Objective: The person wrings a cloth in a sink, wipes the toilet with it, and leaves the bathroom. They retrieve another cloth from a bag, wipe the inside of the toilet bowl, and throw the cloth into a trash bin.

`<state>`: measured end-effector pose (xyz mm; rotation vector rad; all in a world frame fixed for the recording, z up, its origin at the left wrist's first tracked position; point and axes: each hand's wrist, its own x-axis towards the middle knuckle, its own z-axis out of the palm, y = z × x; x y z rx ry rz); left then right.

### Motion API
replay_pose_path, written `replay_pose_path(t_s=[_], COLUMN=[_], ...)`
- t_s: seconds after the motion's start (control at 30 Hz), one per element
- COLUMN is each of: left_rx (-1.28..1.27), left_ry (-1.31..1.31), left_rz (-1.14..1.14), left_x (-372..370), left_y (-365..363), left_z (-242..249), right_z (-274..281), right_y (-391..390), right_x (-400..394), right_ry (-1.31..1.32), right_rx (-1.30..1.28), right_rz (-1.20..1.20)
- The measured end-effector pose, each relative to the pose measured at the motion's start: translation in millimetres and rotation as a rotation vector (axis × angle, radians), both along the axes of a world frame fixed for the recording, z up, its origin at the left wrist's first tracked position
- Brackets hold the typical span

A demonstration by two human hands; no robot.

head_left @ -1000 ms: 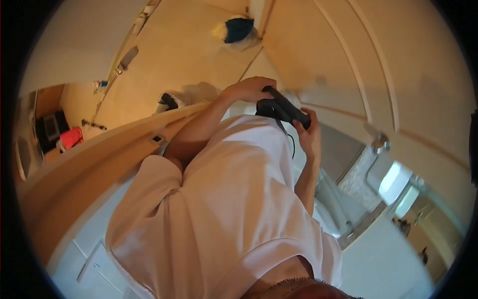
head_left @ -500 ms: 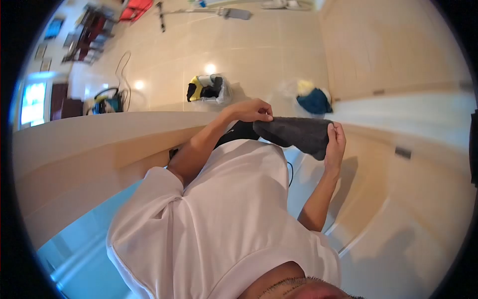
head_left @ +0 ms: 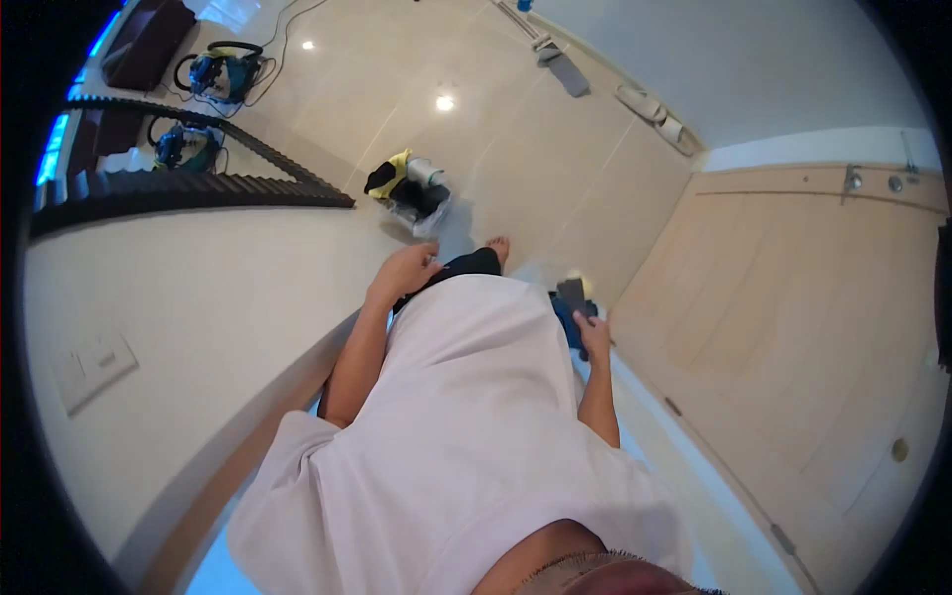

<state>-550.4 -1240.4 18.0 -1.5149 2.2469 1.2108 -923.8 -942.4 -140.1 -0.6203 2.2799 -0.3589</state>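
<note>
My right hand [head_left: 595, 337] is closed on a dark grey cloth [head_left: 572, 295], which looks folded narrow and sticks up beyond the fingers. Just behind it on the floor lies a dark blue cloth bundle [head_left: 566, 322], partly hidden by the hand, with something pale yellow [head_left: 581, 284] beside it. My left hand [head_left: 405, 271] is near the dark shorts at my left hip. Its fingers are loosely bent and apart, with nothing visible in them.
Ahead on the tiles stands a clear plastic bag [head_left: 424, 220] with yellow and black items. A vacuum cleaner [head_left: 223, 74] is far left, seen also in a dark-framed mirror [head_left: 188, 149]. A mop-like tool [head_left: 565, 74] lies ahead. At right is a wooden door [head_left: 783, 327].
My left hand has let go of the grey cloth and moved left. The cloth, spread between both hands before, is now narrow in my right hand, lower beside me. The view has turned.
</note>
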Motion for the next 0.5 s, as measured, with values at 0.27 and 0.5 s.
replay_pose_path(t_s=[0.27,0.5], left_rx=[-0.056,0.358], left_ry=[0.382,0.224], left_rz=[0.545,1.251], left_x=[-1,-1], left_y=[-79,-3], left_z=[-84,-170], right_z=[-2,1], right_y=[-54,-188], right_x=[-108,-202], right_ry=[-0.177,-0.207], right_rx=[-0.073,-0.051], right_rz=[-0.245,-0.200])
